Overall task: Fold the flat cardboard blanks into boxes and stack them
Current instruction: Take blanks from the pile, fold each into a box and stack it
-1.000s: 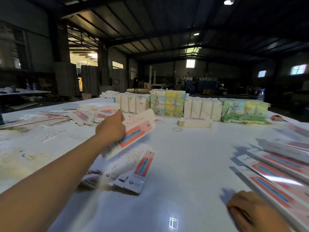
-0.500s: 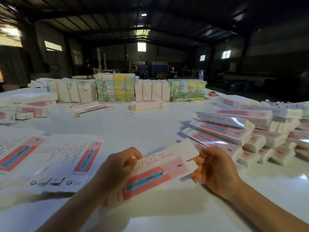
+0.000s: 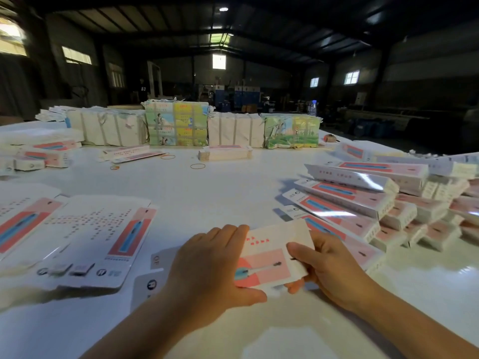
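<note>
A flat pink-and-white cardboard blank (image 3: 269, 257) lies low over the white table (image 3: 207, 198) in front of me. My left hand (image 3: 207, 265) covers its left half, thumb under the near edge. My right hand (image 3: 326, 265) pinches its right end. Several more flat blanks (image 3: 98, 237) are spread to the left. A pile of folded long boxes (image 3: 368, 200) with pink and blue print is stacked on the right, close beside my right hand.
Wrapped bundles (image 3: 176, 125) and white packs (image 3: 236, 133) line the far side of the table. A short pile of blanks (image 3: 225, 152) and loose rubber bands (image 3: 197, 166) lie in the middle. More boxes (image 3: 44, 151) sit far left. A dark warehouse lies beyond.
My left hand brought one blank from the left stack to the table's centre, my right hand came up and took its right end, and both hands lowered it closer to me.
</note>
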Action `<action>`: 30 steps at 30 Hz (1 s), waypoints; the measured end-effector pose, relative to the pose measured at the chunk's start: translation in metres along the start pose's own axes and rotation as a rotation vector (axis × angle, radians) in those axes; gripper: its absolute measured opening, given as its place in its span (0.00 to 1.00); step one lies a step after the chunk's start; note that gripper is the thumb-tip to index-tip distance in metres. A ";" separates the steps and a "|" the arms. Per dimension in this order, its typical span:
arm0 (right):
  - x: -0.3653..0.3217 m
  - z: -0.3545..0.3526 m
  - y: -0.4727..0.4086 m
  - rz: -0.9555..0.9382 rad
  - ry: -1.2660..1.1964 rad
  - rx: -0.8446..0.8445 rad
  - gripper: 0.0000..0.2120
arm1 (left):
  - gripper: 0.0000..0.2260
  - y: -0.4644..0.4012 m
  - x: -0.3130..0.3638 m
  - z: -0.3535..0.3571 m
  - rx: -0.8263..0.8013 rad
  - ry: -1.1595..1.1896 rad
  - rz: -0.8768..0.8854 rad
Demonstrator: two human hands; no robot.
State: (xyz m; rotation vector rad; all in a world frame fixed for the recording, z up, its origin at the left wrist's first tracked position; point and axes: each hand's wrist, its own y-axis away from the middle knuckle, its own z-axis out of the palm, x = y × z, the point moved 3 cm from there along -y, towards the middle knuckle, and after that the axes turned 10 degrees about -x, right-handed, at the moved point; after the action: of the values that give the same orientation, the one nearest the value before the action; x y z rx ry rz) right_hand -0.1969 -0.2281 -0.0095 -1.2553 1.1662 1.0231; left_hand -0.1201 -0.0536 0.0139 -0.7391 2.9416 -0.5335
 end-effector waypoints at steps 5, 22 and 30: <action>-0.005 -0.003 0.002 0.050 0.210 0.050 0.08 | 0.36 -0.001 0.005 -0.006 0.028 -0.054 0.022; -0.012 -0.007 0.005 0.038 0.199 0.004 0.19 | 0.28 0.001 0.007 -0.013 0.032 0.013 0.041; -0.007 -0.012 0.001 0.068 0.031 0.040 0.12 | 0.42 0.001 -0.004 -0.002 -0.144 0.057 -0.045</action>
State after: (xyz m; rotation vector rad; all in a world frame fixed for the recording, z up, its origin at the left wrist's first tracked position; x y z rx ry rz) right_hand -0.2002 -0.2393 -0.0026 -1.2113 1.2542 1.0286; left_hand -0.1176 -0.0506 0.0152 -0.8186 3.0488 -0.3544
